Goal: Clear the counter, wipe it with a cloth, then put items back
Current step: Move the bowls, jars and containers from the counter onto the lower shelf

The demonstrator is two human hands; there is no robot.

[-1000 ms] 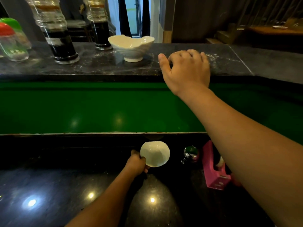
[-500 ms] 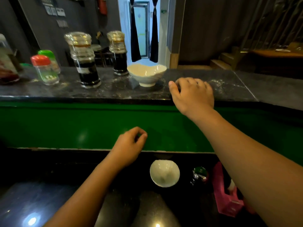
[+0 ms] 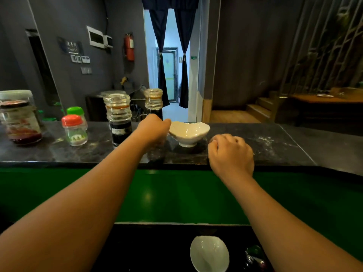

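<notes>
Stretches the left hand (image 3: pixel 155 128) over the dark stone counter (image 3: pixel 275 146) to the white bowl (image 3: pixel 189 132). Shows only the back of this hand: fingers curled, thumb tip right at the left rim of the bowl, touching it or nearly so. Cannot tell if the fingers pinch the rim or only come close, because hidden behind the knuckles. Bowl upright in the middle of the counter, between the two hands, wavy rim up, nothing seen inside.

Rests the right hand (image 3: pixel 231 152) at the near edge of the counter, just right of the bowl but apart from it. Fingers here clenched into a fist, knuckles up, nothing seen in the grip.

Left of the bowl, on the same counter: a bottle (image 3: pixel 118 118) with dark liquid just beside the left forearm, and a second bottle (image 3: pixel 154 101) behind the left hand, partly covered by it. Further left a red-cap shaker (image 3: pixel 74 130), a green-cap shaker (image 3: pixel 75 111) behind it, and a jar (image 3: pixel 19 118) with red content at the edge of the view.

Below the counter a green panel (image 3: pixel 176 195). Lower, on a black worktop (image 3: pixel 157 252), a second bowl (image 3: pixel 209 254), small and white, well apart from both hands, with a dark round thing (image 3: pixel 254 256) just beside it on the right, too dim to name
</notes>
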